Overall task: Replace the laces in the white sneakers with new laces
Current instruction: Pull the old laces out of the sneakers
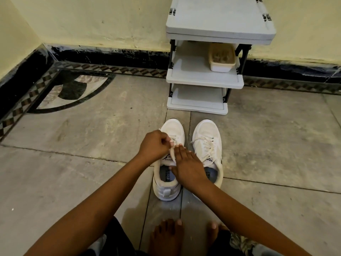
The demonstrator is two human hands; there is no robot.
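Note:
Two white sneakers stand side by side on the floor, toes pointing away from me. On the left sneaker (pixel 172 129), my left hand (pixel 154 145) pinches its white lace (pixel 172 153) over the eyelets. My right hand (pixel 186 163) lies flat on that shoe's tongue, fingers straight, touching the lace. The right sneaker (pixel 206 130) is fully laced with a white lace (pixel 205 146) and neither hand touches it.
A grey three-tier plastic rack (pixel 204 80) stands against the wall just beyond the shoes, with a small beige tub (pixel 221 58) on its middle shelf. My bare feet (pixel 166 235) rest on the tiled floor near the shoes' heels. Open floor lies left and right.

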